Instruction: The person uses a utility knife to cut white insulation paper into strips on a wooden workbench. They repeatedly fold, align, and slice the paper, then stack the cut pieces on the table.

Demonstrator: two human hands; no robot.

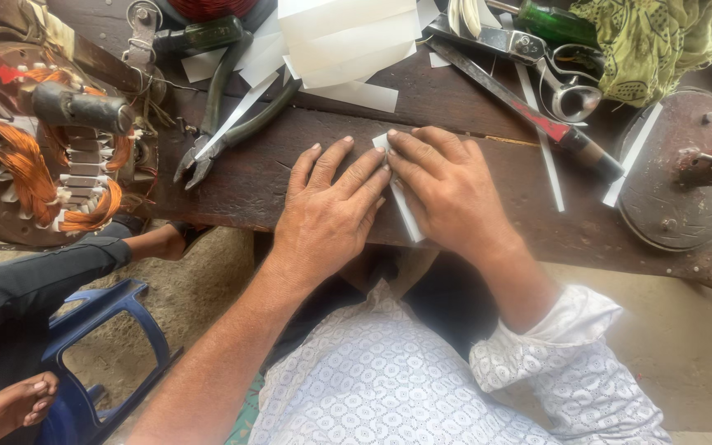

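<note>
- head view: we look down at a dark wooden workbench [488,206] with both of the person's hands laid flat at its near edge.
- the left hand [331,210] lies palm down, fingers spread a little, its fingertips pressing on a narrow white paper strip [405,216].
- the right hand [447,185] lies palm down too, fingers close together, covering the strip's other side — neither hand pinches it, both press it to the wood.
- the strip runs from between the fingertips down to the bench's near edge, just past where the two hands meet.
- behind the hands we see a loose stack of white paper sheets [348,41], plain and unprinted, with more cut white strips [550,169] scattered to the right.
- pliers [224,124] with dark handles lie left of the hands, jaws toward the bench edge.
- a long flat file [521,99] with a red band lies slantwise at the right, near metal scissors [566,86] and a crumpled green cloth [653,41].
- at far left stands a motor stator [51,156] with copper windings — white slot liners show between the coils.
- a rusty round metal disc [677,181] sits at the right end.
- lower left, a blue plastic stool [100,346] and another person's foot [18,404] show.
</note>
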